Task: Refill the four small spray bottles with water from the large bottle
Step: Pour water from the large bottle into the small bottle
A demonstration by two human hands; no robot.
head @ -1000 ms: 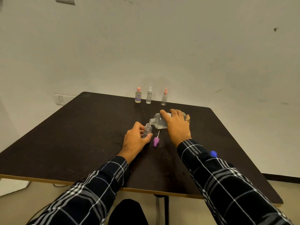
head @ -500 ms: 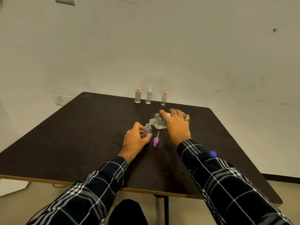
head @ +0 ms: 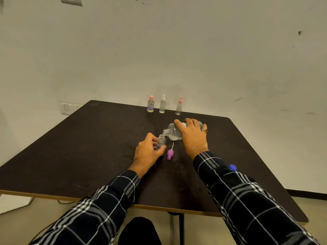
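Note:
My left hand [head: 147, 152] grips a small clear spray bottle [head: 161, 141] that stands uncapped on the dark table [head: 88, 149]. My right hand [head: 192, 137] holds the large clear bottle [head: 172, 132] tipped almost flat, its open mouth just above and right of the small bottle's neck. The purple spray head [head: 170, 154] with its white tube lies on the table between my hands. Three capped small bottles stand in a row at the far edge: a pink-capped one with a label [head: 151, 104], a white-capped one [head: 162, 104] and a pink-capped one [head: 179, 106].
A blue cap [head: 232, 167] lies on the table beside my right sleeve. The table's back edge meets a plain wall, with a wall socket [head: 67, 108] at the left. Floor shows beyond the near and right edges.
The large bottle's mouth has stayed over the small bottle's neck; both hands hold nearly the same pose, with only a slight shift of the view.

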